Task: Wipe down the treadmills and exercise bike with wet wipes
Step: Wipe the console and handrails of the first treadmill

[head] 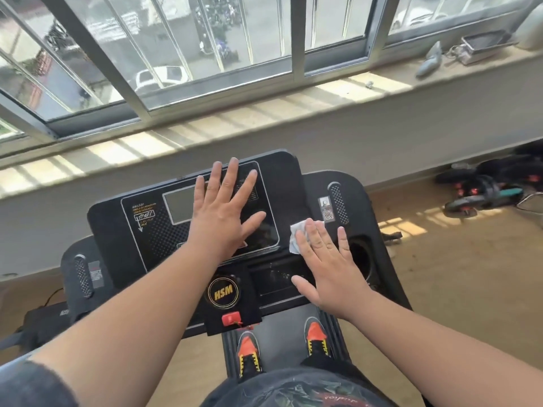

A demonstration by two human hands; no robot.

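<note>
A black treadmill console [123,227] with a grey screen and an "HSM" badge [223,292] stands in front of me. My left hand [226,210] lies flat on the console's display panel with its fingers spread. My right hand [326,259] presses a white wet wipe [296,236] flat against the console's right side, next to the cup holder [360,254]. Most of the wipe is hidden under my fingers. My feet in orange shoes stand on the treadmill belt [282,336] below.
A windowsill [264,113] and barred window run along the far wall. A tablet-like device [482,45] and small objects lie on the sill at right. Roller skates [487,192] lie on the floor to the right. A red safety key [232,318] sits under the badge.
</note>
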